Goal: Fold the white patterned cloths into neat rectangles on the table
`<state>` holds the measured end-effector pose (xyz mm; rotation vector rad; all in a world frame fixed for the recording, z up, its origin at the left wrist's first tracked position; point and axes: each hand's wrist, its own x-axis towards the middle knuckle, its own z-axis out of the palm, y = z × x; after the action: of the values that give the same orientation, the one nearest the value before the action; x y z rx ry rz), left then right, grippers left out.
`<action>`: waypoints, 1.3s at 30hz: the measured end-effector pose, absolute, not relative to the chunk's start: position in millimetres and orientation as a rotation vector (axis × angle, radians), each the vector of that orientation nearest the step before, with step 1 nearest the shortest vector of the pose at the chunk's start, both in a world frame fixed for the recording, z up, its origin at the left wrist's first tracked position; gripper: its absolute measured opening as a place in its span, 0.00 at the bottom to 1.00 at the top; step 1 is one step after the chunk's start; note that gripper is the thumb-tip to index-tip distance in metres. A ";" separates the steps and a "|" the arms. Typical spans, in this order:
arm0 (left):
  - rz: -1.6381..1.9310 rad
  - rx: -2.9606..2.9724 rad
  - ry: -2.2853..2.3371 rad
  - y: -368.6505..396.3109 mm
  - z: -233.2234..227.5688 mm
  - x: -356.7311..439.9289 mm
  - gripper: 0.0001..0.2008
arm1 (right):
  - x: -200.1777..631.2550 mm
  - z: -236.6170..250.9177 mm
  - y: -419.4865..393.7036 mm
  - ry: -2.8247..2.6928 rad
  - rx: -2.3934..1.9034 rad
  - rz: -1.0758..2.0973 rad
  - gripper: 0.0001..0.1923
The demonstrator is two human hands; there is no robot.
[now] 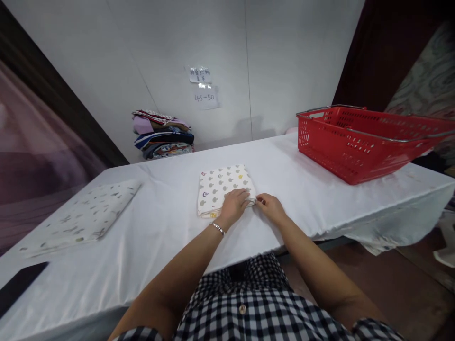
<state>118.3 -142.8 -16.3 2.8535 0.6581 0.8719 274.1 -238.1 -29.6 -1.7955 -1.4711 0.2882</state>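
A folded white cloth (220, 187) with small grey and coloured prints lies on the white table (170, 227) in front of me. My left hand (234, 204), with a bracelet at the wrist, rests flat on the cloth's near right corner. My right hand (270, 206) pinches the cloth's right edge beside it, fingers closed on the fabric.
A red plastic basket (359, 142) with metal handles stands at the right end of the table. A stack of folded clothes (162, 135) sits at the back against the wall. A larger folded patterned cloth (81, 218) lies at the left, and a dark flat object (17, 284) at the near left edge.
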 end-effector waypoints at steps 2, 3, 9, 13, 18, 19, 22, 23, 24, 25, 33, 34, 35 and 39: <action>0.861 2.875 0.617 -142.6 -16.0 121.3 0.10 | 271.7 -28.7 -238.2 -1.515 -1.868 0.223 0.08; 0.851 2.878 0.608 -142.8 -15.7 122.3 0.10 | 270.1 -28.5 -238.0 -1.532 -1.906 0.186 0.08; 0.813 2.862 0.659 -144.8 -14.6 126.0 0.09 | 263.2 -30.5 -237.0 -1.536 -2.040 0.018 0.07; 0.824 2.856 0.694 -145.3 -16.3 126.9 0.09 | 264.5 -33.6 -238.2 -1.506 -1.986 0.010 0.06; 0.836 2.855 0.706 -147.7 -16.5 128.3 0.09 | 265.8 -33.5 -239.8 -1.519 -1.859 0.076 0.05; 0.838 2.854 0.704 -148.1 -16.2 128.7 0.09 | 265.6 -33.0 -240.0 -1.517 -1.849 0.093 0.05; 0.831 2.862 0.698 -148.3 -15.4 129.6 0.09 | 265.1 -32.6 -240.0 -1.499 -1.858 0.131 0.07; 0.824 2.867 0.696 -148.3 -15.4 129.8 0.09 | 265.3 -33.2 -239.6 -1.501 -1.864 0.133 0.07; 0.820 2.872 0.695 -148.2 -15.4 129.9 0.08 | 265.7 -34.0 -239.0 -1.510 -1.867 0.133 0.07; 0.817 2.878 0.693 -148.1 -15.5 130.1 0.08 | 266.1 -35.1 -238.3 -1.522 -1.869 0.130 0.07; 0.752 2.958 0.640 -146.7 -12.4 122.8 0.07 | 262.3 -33.2 -237.4 -1.500 -2.014 0.093 0.05; 0.747 2.965 0.646 -145.0 -11.6 117.5 0.08 | 261.4 -31.7 -238.2 -1.497 -2.022 0.087 0.05; 0.748 2.967 0.663 -142.7 -11.0 111.0 0.08 | 260.8 -30.3 -239.0 -1.495 -2.026 0.086 0.05; 0.792 2.949 0.758 -131.3 -11.0 78.0 0.09 | 259.5 -29.0 -240.6 -1.495 -2.034 0.099 0.05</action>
<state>78.0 -131.3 -11.0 2.9487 0.7575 0.7920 259.5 -240.6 -29.0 -2.0342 -1.4946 0.0991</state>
